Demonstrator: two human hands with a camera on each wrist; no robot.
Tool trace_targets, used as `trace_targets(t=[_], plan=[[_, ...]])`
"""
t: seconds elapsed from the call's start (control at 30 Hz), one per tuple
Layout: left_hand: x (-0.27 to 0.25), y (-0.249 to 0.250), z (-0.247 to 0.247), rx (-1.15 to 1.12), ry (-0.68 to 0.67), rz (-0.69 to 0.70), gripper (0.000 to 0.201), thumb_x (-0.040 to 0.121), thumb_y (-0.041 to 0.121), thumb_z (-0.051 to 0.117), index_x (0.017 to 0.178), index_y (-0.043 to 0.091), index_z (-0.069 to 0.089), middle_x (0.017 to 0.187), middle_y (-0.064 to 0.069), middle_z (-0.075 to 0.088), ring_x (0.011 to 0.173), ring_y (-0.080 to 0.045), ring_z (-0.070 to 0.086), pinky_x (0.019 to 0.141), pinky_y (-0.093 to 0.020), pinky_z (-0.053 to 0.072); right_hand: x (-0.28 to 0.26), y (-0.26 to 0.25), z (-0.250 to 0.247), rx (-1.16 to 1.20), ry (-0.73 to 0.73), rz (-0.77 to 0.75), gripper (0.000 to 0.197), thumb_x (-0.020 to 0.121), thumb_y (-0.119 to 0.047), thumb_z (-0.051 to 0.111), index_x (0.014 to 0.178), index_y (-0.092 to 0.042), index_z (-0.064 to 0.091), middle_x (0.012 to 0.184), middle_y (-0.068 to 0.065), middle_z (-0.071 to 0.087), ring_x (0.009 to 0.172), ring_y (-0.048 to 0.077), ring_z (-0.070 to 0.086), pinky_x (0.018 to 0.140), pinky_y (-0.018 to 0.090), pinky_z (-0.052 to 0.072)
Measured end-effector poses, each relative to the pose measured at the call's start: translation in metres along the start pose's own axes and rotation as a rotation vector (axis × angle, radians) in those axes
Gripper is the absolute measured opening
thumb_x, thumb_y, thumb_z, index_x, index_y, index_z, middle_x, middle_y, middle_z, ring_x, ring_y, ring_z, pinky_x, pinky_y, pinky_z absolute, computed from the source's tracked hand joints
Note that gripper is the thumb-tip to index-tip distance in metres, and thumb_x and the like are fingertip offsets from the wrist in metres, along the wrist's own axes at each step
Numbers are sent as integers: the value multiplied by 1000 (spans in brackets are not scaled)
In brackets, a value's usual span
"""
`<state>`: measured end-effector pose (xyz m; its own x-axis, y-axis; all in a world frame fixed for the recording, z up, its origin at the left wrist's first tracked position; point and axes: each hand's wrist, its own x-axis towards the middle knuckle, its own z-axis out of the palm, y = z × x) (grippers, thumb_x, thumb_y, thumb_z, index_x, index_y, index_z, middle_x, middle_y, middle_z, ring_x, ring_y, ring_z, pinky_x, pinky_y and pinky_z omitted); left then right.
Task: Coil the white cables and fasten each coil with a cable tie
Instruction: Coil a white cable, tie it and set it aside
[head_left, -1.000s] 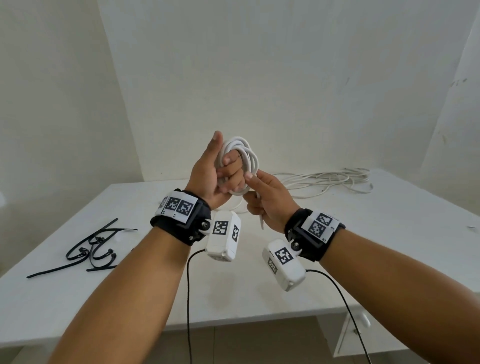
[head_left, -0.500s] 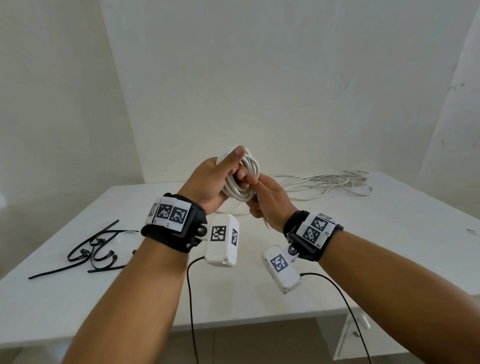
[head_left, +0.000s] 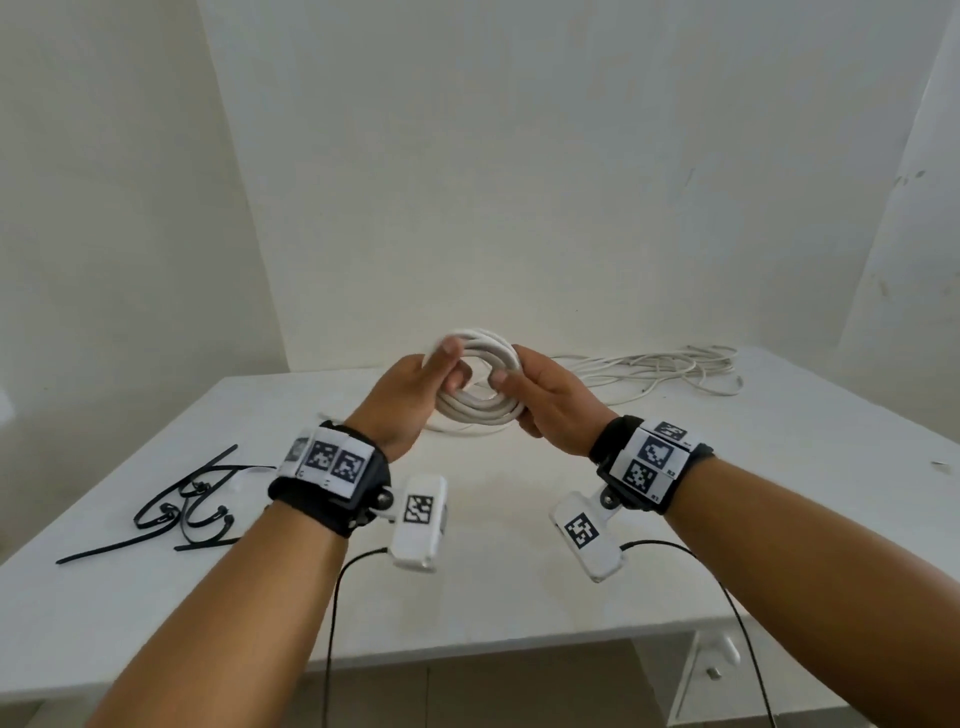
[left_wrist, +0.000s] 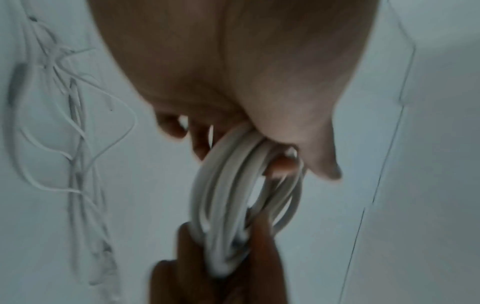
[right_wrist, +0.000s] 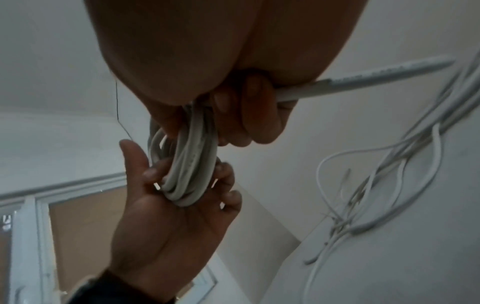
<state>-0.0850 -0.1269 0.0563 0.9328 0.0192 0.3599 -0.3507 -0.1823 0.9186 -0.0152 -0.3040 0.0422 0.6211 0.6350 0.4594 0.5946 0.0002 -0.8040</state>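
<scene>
I hold the coiled white cable (head_left: 480, 382) up in the air above the white table (head_left: 519, 597), between my 2 hands. My left hand (head_left: 410, 402) grips the coil's left side, thumb over the top of the loops and fingers curled through the middle; the right wrist view shows its palm cupped under the bundle with the fingers bent around it. My right hand (head_left: 550, 402) grips the coil's right side, its fingers curled tightly around the strands, and in the right wrist view a straight loose end of the cable (right_wrist: 369, 77) sticks out of that fist to the side. The coil (left_wrist: 233, 205) is made of several loops lying close together, roughly round, held tilted so that its opening faces me. Both wrist views are blurred, so I cannot tell exactly how each fingertip sits. Behind my right hand, well apart from the coil, a loose heap of thinner white cables (head_left: 670, 371) lies uncoiled near the table's far edge. At the table's left, well apart from my hands, a small pile of black cable ties (head_left: 182, 512) lies untouched.
</scene>
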Motion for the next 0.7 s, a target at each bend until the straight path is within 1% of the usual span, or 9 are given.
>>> trace_targets(t=[0.07,0.2,0.27,0.33,0.43,0.5,0.53,0.63,0.7], plan=[[0,-9,6,75,87,-25,57,71,81,55,58,26,53,69,-3,49,71,-20,44,75,-36,32,2,4,-6,-207,19,-4,36,96,-42,47,92,-7,50,63,-8,43,52,11,38,53,30,33],[2,-10,-3,-128,24,-106,38,88,49,55,93,12,63,81,-8,64,73,-17,61,69,-28,47,3,0,-20,-574,-108,-3,24,103,-29,48,82,-19,44,71,-7,47,62,12,41,61,30,34],[5,-4,-6,12,-8,-104,42,92,48,56,106,9,61,83,-12,69,77,-23,66,74,-34,51,3,-2,-21,-684,-220,14,21,103,-30,47,86,-17,46,76,-5,50,66,12,45,64,30,35],[11,1,-1,224,-95,-148,54,89,59,56,109,8,60,84,-13,72,74,-26,67,74,-40,52,5,-2,-19,-748,-342,-25,18,102,-31,45,96,-16,53,86,-3,58,74,14,53,71,32,43],[14,3,15,437,-197,-176,55,91,66,48,94,12,59,71,-10,69,58,-21,61,58,-31,50,6,-8,-13,-755,-463,-95,22,101,-26,43,112,-23,62,103,-11,64,91,7,60,86,22,49],[15,-2,25,507,-106,-135,51,94,63,43,78,17,58,59,-6,60,47,-15,52,51,-25,42,7,-11,-11,-766,-462,-121,24,101,-20,45,114,-21,66,102,-13,63,89,4,59,80,13,45],[14,-4,28,511,-41,-107,52,96,61,42,72,17,57,54,-4,56,42,-13,48,48,-22,39,8,-11,-10,-776,-432,-127,22,101,-21,47,111,-19,66,99,-11,64,85,6,58,76,14,43],[16,-12,21,439,160,-106,54,99,51,44,61,15,56,45,-1,49,37,-15,45,46,-21,37,11,-6,-19,-708,-196,-85,14,98,-34,57,99,-21,64,85,-9,63,69,3,55,65,20,41],[19,-18,8,351,312,-151,55,99,44,49,55,13,53,43,-3,48,38,-21,45,52,-28,41,12,0,-32,-572,5,-63,11,96,-30,63,93,-21,68,74,-15,63,62,-1,53,62,17,40]])
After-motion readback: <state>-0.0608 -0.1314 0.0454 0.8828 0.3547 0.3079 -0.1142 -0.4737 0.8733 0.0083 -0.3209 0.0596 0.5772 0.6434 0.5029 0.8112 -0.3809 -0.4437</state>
